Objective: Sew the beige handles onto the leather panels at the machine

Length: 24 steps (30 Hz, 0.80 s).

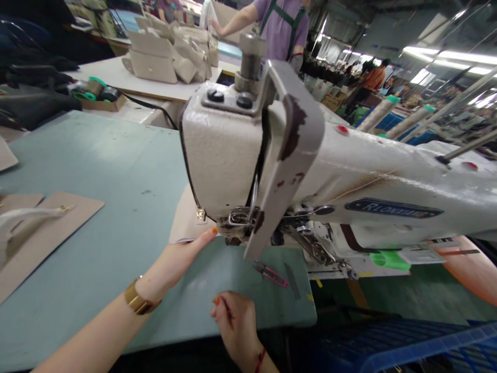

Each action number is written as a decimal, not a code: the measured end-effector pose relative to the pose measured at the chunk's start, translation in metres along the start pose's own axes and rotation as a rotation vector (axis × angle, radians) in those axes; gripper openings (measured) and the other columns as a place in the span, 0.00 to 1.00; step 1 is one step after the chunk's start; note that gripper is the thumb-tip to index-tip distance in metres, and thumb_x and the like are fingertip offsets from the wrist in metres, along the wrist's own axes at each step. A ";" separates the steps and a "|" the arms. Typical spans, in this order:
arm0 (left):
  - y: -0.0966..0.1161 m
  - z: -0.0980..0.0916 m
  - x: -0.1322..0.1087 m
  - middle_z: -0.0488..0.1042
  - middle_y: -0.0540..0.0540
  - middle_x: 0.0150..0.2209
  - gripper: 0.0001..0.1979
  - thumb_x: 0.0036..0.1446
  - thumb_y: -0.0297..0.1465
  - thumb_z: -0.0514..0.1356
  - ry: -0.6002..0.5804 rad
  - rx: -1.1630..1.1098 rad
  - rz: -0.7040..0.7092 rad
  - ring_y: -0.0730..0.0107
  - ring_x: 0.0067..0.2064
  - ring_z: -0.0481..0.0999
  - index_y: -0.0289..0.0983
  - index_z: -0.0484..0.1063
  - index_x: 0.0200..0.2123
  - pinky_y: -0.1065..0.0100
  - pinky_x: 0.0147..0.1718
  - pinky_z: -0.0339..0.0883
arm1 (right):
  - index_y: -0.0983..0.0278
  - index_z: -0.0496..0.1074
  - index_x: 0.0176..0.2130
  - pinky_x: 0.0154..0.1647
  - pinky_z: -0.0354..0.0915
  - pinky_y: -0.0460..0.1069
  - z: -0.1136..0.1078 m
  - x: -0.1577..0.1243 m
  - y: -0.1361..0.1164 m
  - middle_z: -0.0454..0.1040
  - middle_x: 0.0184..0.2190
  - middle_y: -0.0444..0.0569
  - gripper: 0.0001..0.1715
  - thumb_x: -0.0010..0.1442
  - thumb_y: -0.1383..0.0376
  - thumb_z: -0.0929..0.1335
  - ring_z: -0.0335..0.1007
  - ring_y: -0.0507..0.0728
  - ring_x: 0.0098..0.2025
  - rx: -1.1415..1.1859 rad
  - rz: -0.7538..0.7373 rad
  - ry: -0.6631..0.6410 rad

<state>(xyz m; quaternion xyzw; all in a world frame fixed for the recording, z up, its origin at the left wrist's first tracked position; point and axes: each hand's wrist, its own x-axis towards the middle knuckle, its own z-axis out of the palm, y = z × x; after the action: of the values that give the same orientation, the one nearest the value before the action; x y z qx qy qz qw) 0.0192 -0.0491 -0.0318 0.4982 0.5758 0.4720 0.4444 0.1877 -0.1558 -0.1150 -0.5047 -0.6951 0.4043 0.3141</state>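
A beige leather-like panel with a small gold clasp on it lies partly behind the head of a sewing machine. My left hand, below a gold cuff, holds the panel's near edge with the thumb stretched along it; the other fingers are hidden. Near the table's front edge my right hand is curled closed, thumb against fingers, and I cannot make out anything in it. Pink-handled thread snips and a thin grey metal strip lie just beyond it.
Beige cut panels with a strap lie on the left of the green table. Beige bags stand on a white table behind, by a person in purple. A blue crate is at lower right.
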 end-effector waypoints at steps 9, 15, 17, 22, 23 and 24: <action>0.001 0.017 -0.013 0.76 0.41 0.52 0.20 0.57 0.42 0.61 0.144 -0.087 -0.059 0.54 0.57 0.71 0.36 0.74 0.48 0.53 0.62 0.58 | 0.64 0.72 0.33 0.31 0.59 0.43 -0.002 0.000 0.003 0.75 0.25 0.46 0.17 0.67 0.67 0.58 0.72 0.52 0.28 0.024 0.014 -0.042; -0.004 0.052 -0.035 0.66 0.46 0.63 0.27 0.60 0.42 0.59 0.403 -0.099 -0.084 0.60 0.66 0.61 0.41 0.65 0.60 0.58 0.68 0.47 | 0.64 0.71 0.31 0.30 0.58 0.43 0.000 -0.001 0.007 0.74 0.25 0.46 0.18 0.68 0.65 0.58 0.71 0.51 0.28 0.053 -0.007 -0.043; -0.004 0.063 -0.040 0.65 0.44 0.64 0.26 0.61 0.44 0.57 0.437 -0.061 -0.118 0.62 0.66 0.60 0.40 0.65 0.60 0.60 0.68 0.45 | 0.64 0.70 0.29 0.29 0.57 0.44 0.002 -0.002 0.009 0.73 0.24 0.46 0.18 0.67 0.65 0.58 0.69 0.51 0.27 0.037 -0.002 -0.026; -0.009 0.083 -0.048 0.68 0.39 0.61 0.23 0.63 0.46 0.53 0.417 -0.028 -0.200 0.58 0.66 0.60 0.37 0.69 0.53 0.56 0.69 0.43 | 0.65 0.70 0.27 0.27 0.56 0.44 0.006 -0.002 0.012 0.73 0.24 0.49 0.18 0.65 0.63 0.61 0.67 0.52 0.26 0.059 0.048 0.018; -0.014 0.084 -0.054 0.68 0.39 0.60 0.23 0.63 0.46 0.53 0.405 -0.052 -0.209 0.57 0.66 0.61 0.37 0.69 0.52 0.56 0.68 0.46 | 0.65 0.70 0.26 0.27 0.57 0.44 0.005 -0.002 0.011 0.72 0.23 0.49 0.19 0.66 0.62 0.61 0.67 0.52 0.26 0.095 0.056 0.024; -0.022 0.081 -0.063 0.69 0.38 0.59 0.22 0.62 0.46 0.54 0.377 -0.082 -0.213 0.55 0.65 0.63 0.38 0.69 0.52 0.54 0.67 0.50 | 0.65 0.70 0.26 0.26 0.57 0.44 0.003 -0.001 0.010 0.72 0.23 0.49 0.21 0.67 0.60 0.61 0.67 0.52 0.25 0.148 0.070 0.028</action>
<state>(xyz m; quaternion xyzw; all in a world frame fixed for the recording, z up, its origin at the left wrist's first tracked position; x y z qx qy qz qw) 0.1026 -0.1045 -0.0635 0.3189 0.6784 0.5302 0.3961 0.1900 -0.1556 -0.1246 -0.5096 -0.6407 0.4582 0.3461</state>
